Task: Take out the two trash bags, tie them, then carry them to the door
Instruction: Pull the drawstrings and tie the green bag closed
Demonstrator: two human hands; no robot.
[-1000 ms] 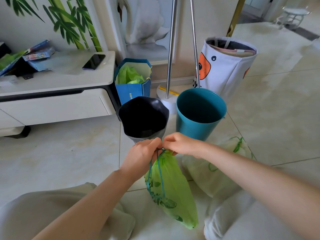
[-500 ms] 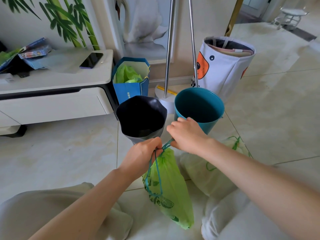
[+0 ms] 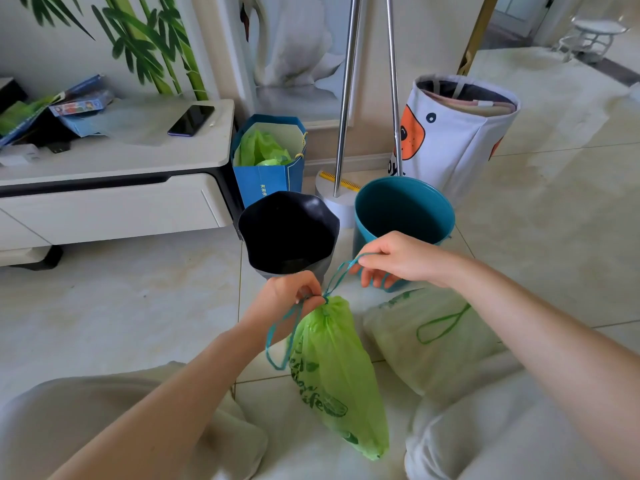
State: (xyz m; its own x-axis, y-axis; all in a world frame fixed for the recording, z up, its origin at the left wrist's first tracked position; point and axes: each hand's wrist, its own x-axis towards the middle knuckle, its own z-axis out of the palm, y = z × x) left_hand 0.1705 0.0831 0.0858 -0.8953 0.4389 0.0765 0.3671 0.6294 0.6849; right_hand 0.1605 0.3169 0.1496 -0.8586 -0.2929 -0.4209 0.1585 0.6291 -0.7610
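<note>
A bright green trash bag (image 3: 336, 372) with dark green print hangs above the floor, its mouth gathered tight. My left hand (image 3: 289, 296) pinches the gathered neck and one teal drawstring loop, which dangles below it. My right hand (image 3: 398, 259) grips the other drawstring loop, stretched up and to the right of the neck. A second, paler green trash bag (image 3: 426, 344) lies on the floor to the right, its green drawstring loose on top. The black bin (image 3: 289, 233) and the teal bin (image 3: 403, 211) stand unlined just beyond my hands.
A blue paper bag (image 3: 268, 181) holding green plastic stands by a low white cabinet (image 3: 114, 202) with a phone (image 3: 191, 120) on top. A white fabric hamper (image 3: 457, 133) and two metal poles (image 3: 346, 98) on a round base are behind the bins. My knees fill the lower corners.
My right hand has drawn its drawstring loop up and to the right, away from my left hand, and the bag's neck has closed tighter. The left hand stayed at the neck.
</note>
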